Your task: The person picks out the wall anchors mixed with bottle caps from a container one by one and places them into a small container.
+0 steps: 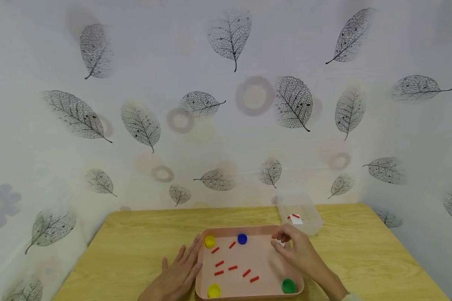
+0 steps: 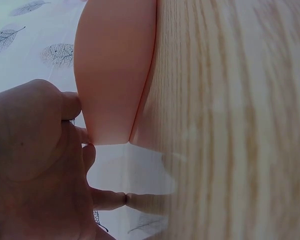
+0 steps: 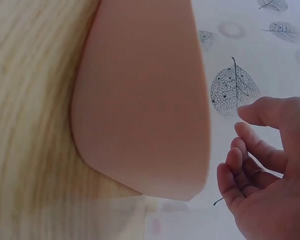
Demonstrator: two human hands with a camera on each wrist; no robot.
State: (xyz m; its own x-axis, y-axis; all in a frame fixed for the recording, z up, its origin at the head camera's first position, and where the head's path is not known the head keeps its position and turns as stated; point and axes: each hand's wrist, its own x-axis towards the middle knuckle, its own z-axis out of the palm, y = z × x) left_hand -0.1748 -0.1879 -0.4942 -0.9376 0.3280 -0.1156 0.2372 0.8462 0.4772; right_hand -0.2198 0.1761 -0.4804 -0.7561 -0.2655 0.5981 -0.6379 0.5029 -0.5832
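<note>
Hands (image 1: 178, 271) (image 1: 295, 250) near tray (image 1: 263, 257) edges, room between

The left hand (image 1: 175, 274), at the lower centre of the head view, is bare, with long, slender fingers, and at the left of the left wrist view one small dark dot marks its skin. The right hand (image 1: 295, 246), right of the lower centre in the head view, is bare too, its fingers rounded at the tips and creased at the joints at the lower right of the right wrist view. Beyond its narrow, bare wrist (image 1: 329, 282), a pale, cream-looking sleeve (image 1: 351, 297) shows only its edge at the bottom of the head view.
</note>
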